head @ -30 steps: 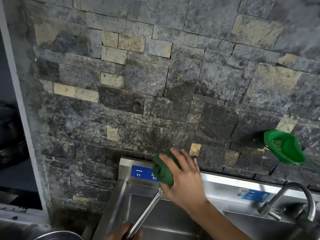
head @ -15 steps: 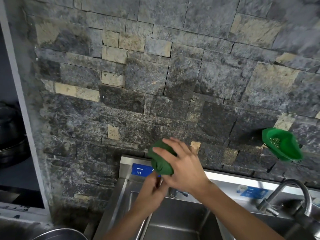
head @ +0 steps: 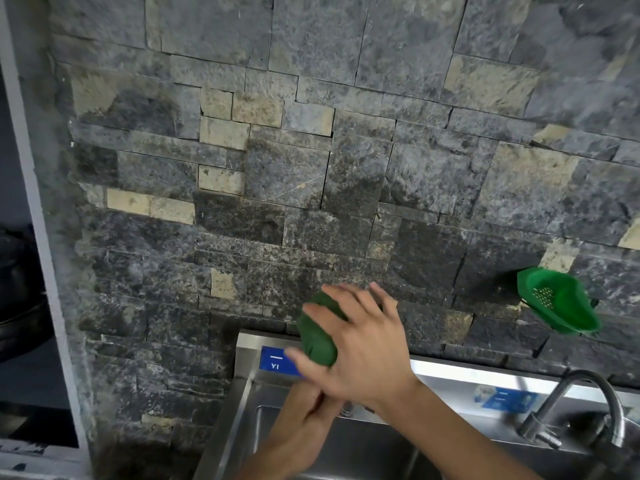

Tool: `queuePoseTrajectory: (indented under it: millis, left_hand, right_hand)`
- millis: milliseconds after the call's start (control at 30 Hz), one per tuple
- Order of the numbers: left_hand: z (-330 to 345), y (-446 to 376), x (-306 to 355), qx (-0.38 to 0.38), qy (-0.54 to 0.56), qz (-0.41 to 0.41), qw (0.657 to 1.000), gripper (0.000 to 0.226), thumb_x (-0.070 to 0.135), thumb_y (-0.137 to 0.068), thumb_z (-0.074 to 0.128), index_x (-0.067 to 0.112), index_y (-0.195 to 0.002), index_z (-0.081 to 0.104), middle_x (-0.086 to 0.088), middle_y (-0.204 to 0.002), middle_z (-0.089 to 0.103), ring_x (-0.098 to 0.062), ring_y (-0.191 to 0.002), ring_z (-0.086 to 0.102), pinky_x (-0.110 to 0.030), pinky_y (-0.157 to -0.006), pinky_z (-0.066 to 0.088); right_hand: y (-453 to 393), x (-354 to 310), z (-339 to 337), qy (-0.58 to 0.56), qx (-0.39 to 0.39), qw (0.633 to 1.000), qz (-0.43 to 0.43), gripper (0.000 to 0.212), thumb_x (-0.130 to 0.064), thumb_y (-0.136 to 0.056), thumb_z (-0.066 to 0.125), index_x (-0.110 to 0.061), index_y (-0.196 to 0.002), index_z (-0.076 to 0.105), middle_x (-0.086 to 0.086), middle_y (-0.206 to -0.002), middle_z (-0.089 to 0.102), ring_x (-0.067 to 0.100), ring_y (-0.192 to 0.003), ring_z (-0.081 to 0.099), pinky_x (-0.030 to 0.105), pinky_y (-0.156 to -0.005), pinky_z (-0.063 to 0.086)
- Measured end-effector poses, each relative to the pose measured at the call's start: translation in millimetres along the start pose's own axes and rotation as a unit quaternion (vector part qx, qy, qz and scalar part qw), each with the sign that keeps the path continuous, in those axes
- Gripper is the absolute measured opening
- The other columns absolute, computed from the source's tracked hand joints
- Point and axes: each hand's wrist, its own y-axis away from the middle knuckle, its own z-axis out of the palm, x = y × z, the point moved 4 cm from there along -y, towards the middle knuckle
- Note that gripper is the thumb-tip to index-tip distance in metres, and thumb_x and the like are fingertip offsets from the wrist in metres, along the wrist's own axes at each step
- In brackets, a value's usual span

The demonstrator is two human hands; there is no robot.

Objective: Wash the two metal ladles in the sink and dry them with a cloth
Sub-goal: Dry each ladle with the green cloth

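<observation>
My right hand (head: pixel 363 348) is raised in front of the sink's back rim (head: pixel 450 372), fingers spread over a bunched dark green cloth (head: pixel 317 336) that it holds against its palm. My left hand (head: pixel 306 407) sits right under it, above the basin, with its fingers curled up against the right palm. The ladle is hidden behind both hands and the cloth. A second ladle is not in view.
The steel sink basin (head: pixel 346 452) lies below, with a blue label (head: pixel 273 362) on its back rim. A curved faucet (head: pixel 588 403) stands at the right. A green plastic strainer (head: pixel 557 299) hangs on the stone wall. Dark pots (head: pixel 17 299) sit on a shelf at the left.
My left hand climbed from the frame's bottom edge, where it gripped the ladle handle, up under my right hand. The right hand and cloth shifted slightly, and the handle went out of sight.
</observation>
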Motion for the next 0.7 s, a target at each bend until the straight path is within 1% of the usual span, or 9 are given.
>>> queuePoseTrajectory:
  millis: [167,267,333,400,433,500,533,600,700]
  left_hand:
    - [-13,0,-6,0.049,0.085,-0.062,0.993,0.039,0.055,-0.078,0.062,0.038,-0.112,0.069,0.000,-0.062,0.036,-0.010,-0.049,0.029,-0.022,-0.048,0.020]
    - [-17,-4,-2,0.026,0.083,-0.051,0.995,0.059,0.056,-0.065,0.067,0.032,-0.118,0.066,0.000,-0.061,0.032,-0.007,-0.045,0.025,-0.015,-0.041,0.019]
    - [-15,-13,13,0.025,0.128,-0.019,0.991,0.079,0.051,-0.062,0.066,0.014,-0.131,0.058,0.003,-0.057,0.050,-0.007,-0.043,0.044,-0.016,-0.040,0.035]
    - [-18,-27,40,0.119,0.337,0.102,0.928,0.067,0.032,-0.088,0.055,-0.006,-0.141,0.045,-0.025,-0.106,0.068,-0.026,-0.101,0.069,-0.028,-0.089,0.054]
    - [-19,-29,47,0.122,0.395,0.158,0.897,0.052,0.020,-0.100,0.042,-0.011,-0.142,0.039,-0.036,-0.126,0.057,-0.038,-0.126,0.055,-0.026,-0.105,0.045]
    - [-40,-20,43,0.135,0.101,0.136,0.976,0.040,0.020,-0.100,0.049,-0.004,-0.132,0.054,-0.040,-0.091,0.061,-0.047,-0.095,0.063,-0.014,-0.064,0.051]
    - [-19,-7,27,-0.009,0.012,0.125,0.992,0.034,0.037,-0.090,0.061,0.015,-0.116,0.066,-0.021,-0.064,0.053,-0.032,-0.062,0.058,-0.015,-0.045,0.039]
    - [-32,-4,15,0.028,0.072,-0.045,0.996,0.025,0.052,-0.078,0.065,0.028,-0.085,0.066,0.004,-0.056,0.034,-0.009,-0.048,0.033,-0.017,-0.043,0.025]
    - [-30,-4,27,0.014,0.044,0.007,0.999,0.017,0.045,-0.087,0.062,0.030,-0.083,0.068,0.010,-0.054,0.034,-0.004,-0.050,0.031,-0.017,-0.049,0.027]
  right_hand:
    - [-20,25,-11,-0.161,0.010,0.975,0.149,0.043,-0.059,-0.085,0.050,-0.044,-0.121,0.068,-0.021,-0.125,0.066,0.008,-0.107,0.067,0.038,-0.096,0.055]
    - [-4,27,-12,-0.303,0.094,0.928,0.195,0.043,-0.048,-0.086,0.056,-0.038,-0.125,0.069,-0.015,-0.135,0.063,0.004,-0.124,0.059,0.039,-0.105,0.050]
    - [8,6,-13,-0.214,0.116,0.964,0.108,0.046,-0.048,-0.082,0.064,-0.034,-0.125,0.071,-0.004,-0.147,0.056,0.016,-0.136,0.052,0.043,-0.114,0.042]
    - [14,-19,-10,-0.105,0.099,0.990,-0.010,0.047,-0.052,-0.076,0.069,-0.037,-0.120,0.074,0.000,-0.146,0.058,0.022,-0.137,0.052,0.048,-0.113,0.038]
    - [11,-22,-9,-0.076,0.085,0.993,-0.036,0.047,-0.054,-0.074,0.069,-0.038,-0.117,0.075,-0.002,-0.143,0.061,0.022,-0.135,0.054,0.049,-0.111,0.040]
    - [-5,-15,-11,-0.069,0.063,0.996,-0.010,0.047,-0.056,-0.075,0.067,-0.039,-0.118,0.073,-0.004,-0.137,0.064,0.022,-0.127,0.058,0.046,-0.104,0.046]
    - [-13,-7,-13,-0.082,0.055,0.994,0.037,0.046,-0.056,-0.077,0.065,-0.040,-0.119,0.072,-0.007,-0.135,0.064,0.019,-0.122,0.061,0.042,-0.100,0.049]
    - [-24,12,-21,-0.172,0.031,0.970,0.168,0.039,-0.055,-0.083,0.059,-0.044,-0.119,0.070,-0.017,-0.127,0.066,0.009,-0.109,0.065,0.032,-0.094,0.054]
    - [-21,31,-15,-0.470,0.018,0.816,0.336,0.015,-0.039,-0.094,0.065,-0.038,-0.106,0.074,-0.016,-0.101,0.075,0.010,-0.099,0.070,0.028,-0.084,0.056]
